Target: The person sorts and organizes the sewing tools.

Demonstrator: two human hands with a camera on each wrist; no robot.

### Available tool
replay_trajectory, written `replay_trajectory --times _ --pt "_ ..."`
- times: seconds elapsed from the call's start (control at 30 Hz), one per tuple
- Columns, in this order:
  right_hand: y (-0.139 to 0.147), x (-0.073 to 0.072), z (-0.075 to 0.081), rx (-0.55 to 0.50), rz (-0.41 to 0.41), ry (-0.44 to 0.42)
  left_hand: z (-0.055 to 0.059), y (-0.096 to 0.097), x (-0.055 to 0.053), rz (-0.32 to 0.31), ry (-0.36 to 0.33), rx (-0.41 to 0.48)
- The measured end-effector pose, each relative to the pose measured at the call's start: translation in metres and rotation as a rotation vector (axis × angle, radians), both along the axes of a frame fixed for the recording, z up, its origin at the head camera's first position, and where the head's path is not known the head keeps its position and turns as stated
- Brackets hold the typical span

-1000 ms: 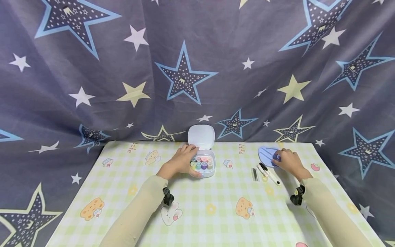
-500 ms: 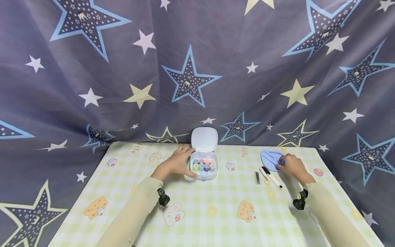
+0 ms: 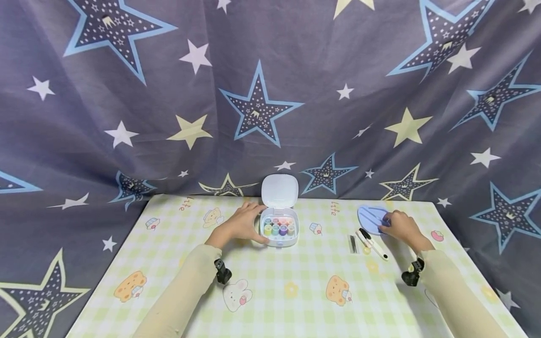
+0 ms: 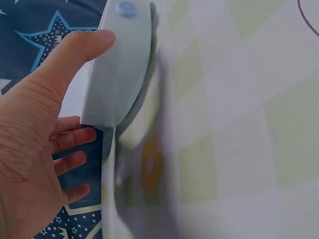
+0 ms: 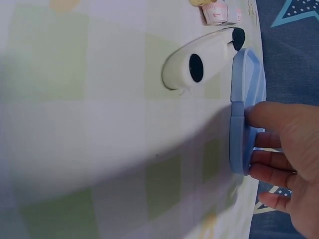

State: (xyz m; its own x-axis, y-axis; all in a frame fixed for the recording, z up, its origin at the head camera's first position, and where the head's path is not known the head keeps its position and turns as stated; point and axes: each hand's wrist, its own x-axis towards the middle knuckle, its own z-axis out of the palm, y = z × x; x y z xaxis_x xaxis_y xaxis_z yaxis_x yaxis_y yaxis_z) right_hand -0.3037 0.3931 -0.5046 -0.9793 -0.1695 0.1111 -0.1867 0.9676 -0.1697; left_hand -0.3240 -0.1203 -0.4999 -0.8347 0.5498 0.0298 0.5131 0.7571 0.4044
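A white sewing box [image 3: 280,240] with its lid [image 3: 280,191] raised stands near the back edge of the table, holding several coloured thread spools [image 3: 283,229]. My left hand [image 3: 244,222] grips its left side, thumb at the front wall and fingers towards the back corner. In the left wrist view the thumb [image 4: 75,52] touches the box front [image 4: 122,64] beside a blue catch. To the right lies a light-blue oval tray [image 3: 368,218] with slanting grooves. My right hand [image 3: 403,227] pinches the tray's right side; the right wrist view shows the thumb [image 5: 269,115] inside its rim.
White thread snips [image 3: 373,245] with black ends lie just in front of the tray. Next to them is a small clear packet of needles [image 3: 352,244]. A star-patterned curtain [image 3: 190,155] hangs behind the checked tablecloth [image 3: 291,267].
My left hand's fingers have drawn back from the box's rear corner to its left side. The right hand stays at the tray. The head view has shifted slightly.
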Motion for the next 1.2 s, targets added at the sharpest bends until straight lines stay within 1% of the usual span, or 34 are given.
replay_trajectory --times 0.3,0.63,0.73,0.93,1.2 --pt "-0.001 -0.001 -0.002 -0.023 0.019 0.031 0.001 -0.002 0.001 0.011 -0.023 0.034" --pt "-0.004 0.002 0.002 -0.020 0.022 0.080 0.000 -0.002 0.001 0.011 -0.013 0.033" --pt "-0.005 0.002 0.002 -0.021 0.016 0.111 -0.001 -0.001 0.000 0.008 -0.017 0.036" --pt "-0.012 0.002 0.009 -0.042 0.014 0.217 -0.003 0.000 -0.001 0.004 -0.027 0.043" --pt "-0.039 0.006 0.023 -0.091 0.019 0.303 -0.004 -0.001 -0.002 0.004 -0.024 0.041"
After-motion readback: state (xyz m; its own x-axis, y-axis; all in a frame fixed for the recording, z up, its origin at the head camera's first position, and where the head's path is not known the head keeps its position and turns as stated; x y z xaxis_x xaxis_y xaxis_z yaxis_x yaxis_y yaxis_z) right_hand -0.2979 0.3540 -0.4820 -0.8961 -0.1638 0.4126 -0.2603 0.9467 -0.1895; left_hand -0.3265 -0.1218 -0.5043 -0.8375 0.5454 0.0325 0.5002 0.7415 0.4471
